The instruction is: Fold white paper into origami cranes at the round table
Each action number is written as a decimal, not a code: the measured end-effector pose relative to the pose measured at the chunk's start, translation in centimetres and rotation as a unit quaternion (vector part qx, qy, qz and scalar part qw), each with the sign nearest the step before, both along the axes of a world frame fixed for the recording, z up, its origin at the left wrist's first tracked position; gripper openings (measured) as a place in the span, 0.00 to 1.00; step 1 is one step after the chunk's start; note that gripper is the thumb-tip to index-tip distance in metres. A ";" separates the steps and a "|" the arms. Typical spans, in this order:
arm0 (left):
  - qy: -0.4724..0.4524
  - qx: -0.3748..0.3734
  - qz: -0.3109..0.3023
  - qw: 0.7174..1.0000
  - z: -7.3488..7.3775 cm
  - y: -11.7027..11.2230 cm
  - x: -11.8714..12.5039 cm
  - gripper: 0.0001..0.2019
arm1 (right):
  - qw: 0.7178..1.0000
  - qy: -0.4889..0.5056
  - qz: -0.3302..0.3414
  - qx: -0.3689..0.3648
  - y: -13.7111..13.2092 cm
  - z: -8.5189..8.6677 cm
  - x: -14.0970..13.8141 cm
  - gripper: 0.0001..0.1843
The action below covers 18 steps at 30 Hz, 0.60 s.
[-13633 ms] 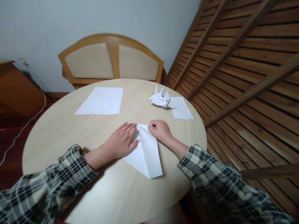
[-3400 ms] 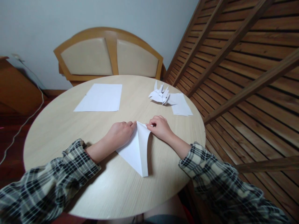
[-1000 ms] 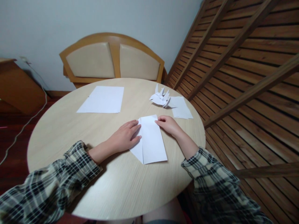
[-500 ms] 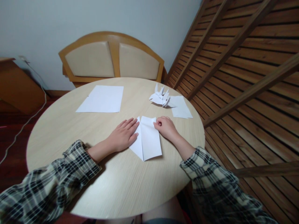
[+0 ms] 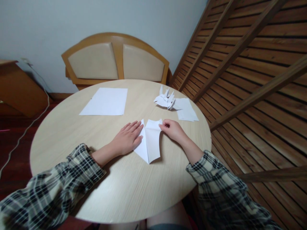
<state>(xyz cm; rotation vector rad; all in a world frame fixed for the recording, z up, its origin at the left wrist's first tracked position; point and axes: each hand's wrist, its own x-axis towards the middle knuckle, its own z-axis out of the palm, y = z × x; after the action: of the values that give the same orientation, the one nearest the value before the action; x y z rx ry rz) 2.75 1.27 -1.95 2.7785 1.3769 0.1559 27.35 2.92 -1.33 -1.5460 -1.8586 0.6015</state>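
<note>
White folded paper (image 5: 153, 142) lies on the round table (image 5: 115, 185), between the left hand (image 5: 127, 138) and the right hand (image 5: 174, 130). The left spreads flat over its left part, fingers straight, gripping nothing; the right, curled, pinches its upper right corner, and that side bows upward.

Paper flap (image 5: 153, 143) curled up, flat a second ago

A round, wood-grained table (image 5: 115, 188)
Large sheets (image 5: 105, 102) lie far left, folded figures (image 5: 165, 101) and smaller sheets (image 5: 187, 111) far right, a creased sheet (image 5: 153, 142) near the middle.
</note>
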 end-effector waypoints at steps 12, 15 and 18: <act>-0.075 -0.001 -0.007 0.997 0.3 0.5 0.2 0.26 | 0.958 0.252 0.068 -0.121 0.4 0.4 -0.4 0.10; -0.093 0.000 -0.009 0.996 0.1 0.9 0.1 0.26 | 0.960 0.223 0.094 -0.145 0.4 0.6 -0.3 0.07; -0.096 -0.006 -0.012 0.995 -0.2 1.2 0.1 0.26 | 0.956 0.234 0.077 -0.158 0.4 0.6 -0.3 0.05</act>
<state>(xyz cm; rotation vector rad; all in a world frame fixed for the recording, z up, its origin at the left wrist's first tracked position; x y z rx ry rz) 2.83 2.52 -2.15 2.6847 1.2943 0.4001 27.10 3.35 -0.70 -1.3014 -1.5717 1.2705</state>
